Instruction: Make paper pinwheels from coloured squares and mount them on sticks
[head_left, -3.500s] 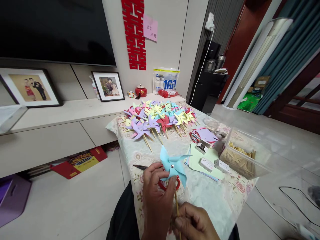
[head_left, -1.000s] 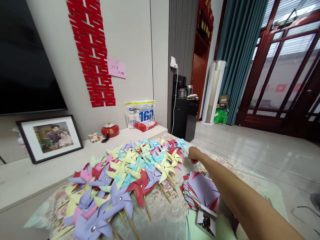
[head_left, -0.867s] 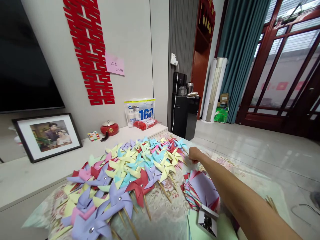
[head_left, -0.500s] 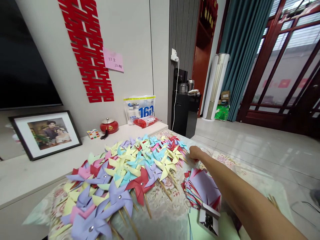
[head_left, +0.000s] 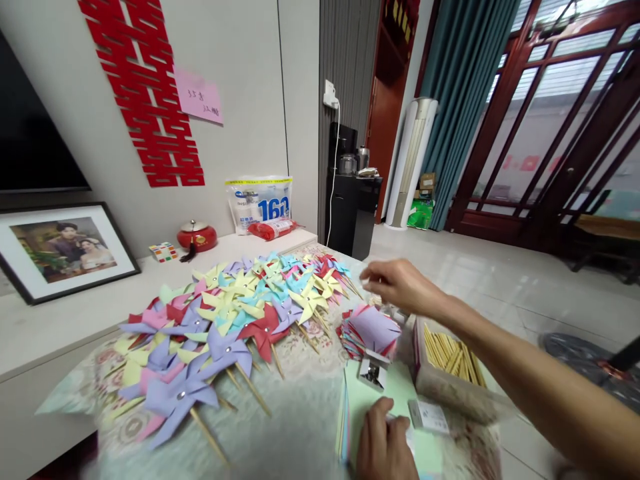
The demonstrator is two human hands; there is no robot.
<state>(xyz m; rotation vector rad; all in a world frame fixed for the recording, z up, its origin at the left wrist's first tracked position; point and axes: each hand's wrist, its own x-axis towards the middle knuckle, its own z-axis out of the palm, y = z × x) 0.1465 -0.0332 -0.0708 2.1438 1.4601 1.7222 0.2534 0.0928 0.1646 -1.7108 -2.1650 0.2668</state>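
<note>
Past the far right end of a pile of paper pinwheels is my right hand, its loosely bent fingers apart with nothing visible in them. The pinwheels are purple, yellow, red, blue and pink, on wooden sticks. At the lower edge my left hand rests on a stack of pale green paper. Its fingers are curled over something whitish that is mostly hidden. Just above it, an open little box holds small shiny metal pieces. Beyond lies a fanned stack of coloured paper squares.
A clear tub of wooden sticks stands under my right forearm. A small white box lies beside the green paper. At the back, a ledge carries a framed photo, a puzzle cube, a red jar and a plastic pack.
The view has swung right. My right hand, earlier closed by the far pinwheels, now has its fingers apart. My left hand and the tub of sticks have come into view.
</note>
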